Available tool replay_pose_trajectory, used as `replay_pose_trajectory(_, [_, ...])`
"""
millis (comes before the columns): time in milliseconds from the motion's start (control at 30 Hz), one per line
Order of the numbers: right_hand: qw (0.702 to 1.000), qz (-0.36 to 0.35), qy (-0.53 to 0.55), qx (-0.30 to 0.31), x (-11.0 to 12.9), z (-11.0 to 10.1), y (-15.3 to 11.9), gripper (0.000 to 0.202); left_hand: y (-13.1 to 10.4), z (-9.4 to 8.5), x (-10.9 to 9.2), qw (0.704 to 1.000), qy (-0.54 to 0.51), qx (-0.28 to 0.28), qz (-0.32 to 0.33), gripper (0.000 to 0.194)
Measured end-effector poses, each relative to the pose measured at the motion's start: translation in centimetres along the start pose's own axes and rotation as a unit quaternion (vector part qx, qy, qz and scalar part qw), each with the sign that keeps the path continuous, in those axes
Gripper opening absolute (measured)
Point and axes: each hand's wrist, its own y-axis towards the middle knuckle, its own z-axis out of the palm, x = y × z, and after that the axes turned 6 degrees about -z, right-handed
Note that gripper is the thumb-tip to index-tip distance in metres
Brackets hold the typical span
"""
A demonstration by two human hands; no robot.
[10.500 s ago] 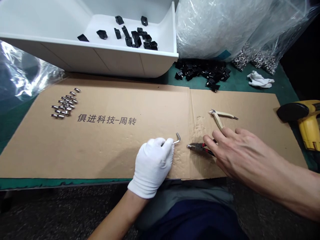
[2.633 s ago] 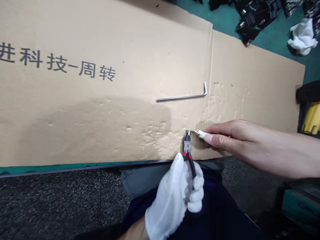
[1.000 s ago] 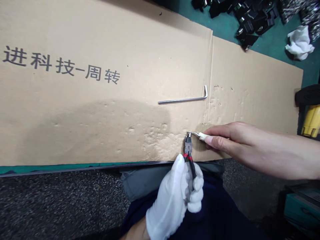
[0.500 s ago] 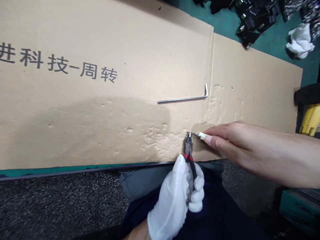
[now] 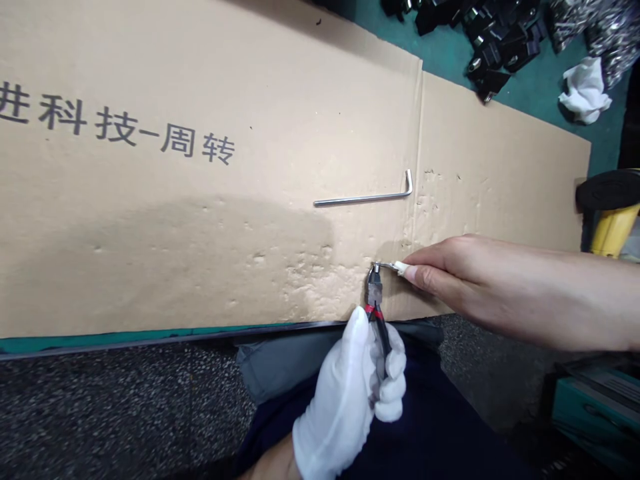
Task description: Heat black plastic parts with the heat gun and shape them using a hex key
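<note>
My left hand (image 5: 345, 393), in a white glove, is wrapped round the handles of a pair of pliers (image 5: 375, 293) with black and red grips. The pliers' jaws point away from me and meet a small metal piece (image 5: 377, 267) just over the cardboard. My bare right hand (image 5: 440, 270) pinches a thin metal tool wrapped in white at its grip (image 5: 401, 267); its tip reaches left to the same small piece. An L-shaped hex key (image 5: 363, 199) lies on the cardboard (image 5: 150, 233) beyond both hands.
Black parts (image 5: 500, 40) are heaped on the green table (image 5: 450, 57) at the back right. Beside them lie a crumpled white cloth (image 5: 585, 90) and bags of metal parts (image 5: 615, 40). A yellow and black object (image 5: 613, 230) stands at the right edge.
The whole view has shifted slightly, with more showing at the right edge. Both hands keep their holds on the pliers and the thin tool.
</note>
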Motion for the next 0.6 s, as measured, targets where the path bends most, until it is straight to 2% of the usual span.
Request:
replay_pose_trajectory(133, [1.0, -0.021, -0.018, 0.011, 0.23, -0.18, 0.27, 0.034, 0.0, -0.01, -0.22, 1.0, -0.009, 0.005, -0.007, 0.06])
replay_pose_trajectory(333, [0.987, -0.064, -0.146, 0.0, -0.49, 0.63, 0.06, 0.035, 0.07, -0.06, 0.04, 1.0, -0.021, 0.014, -0.006, 0.06])
replay_pose_trajectory(433, [0.982, -0.084, -0.168, 0.007, -0.43, 0.75, -0.03, 0.033, 0.15, 0.1, 0.28, 1.0, -0.018, 0.014, -0.002, 0.061])
replay_pose_trajectory(600, [0.982, -0.059, -0.181, 0.001, 0.38, 0.51, -0.06, 0.034, 0.33, 0.29, 0.12, 0.999, -0.036, 0.014, -0.007, 0.06])
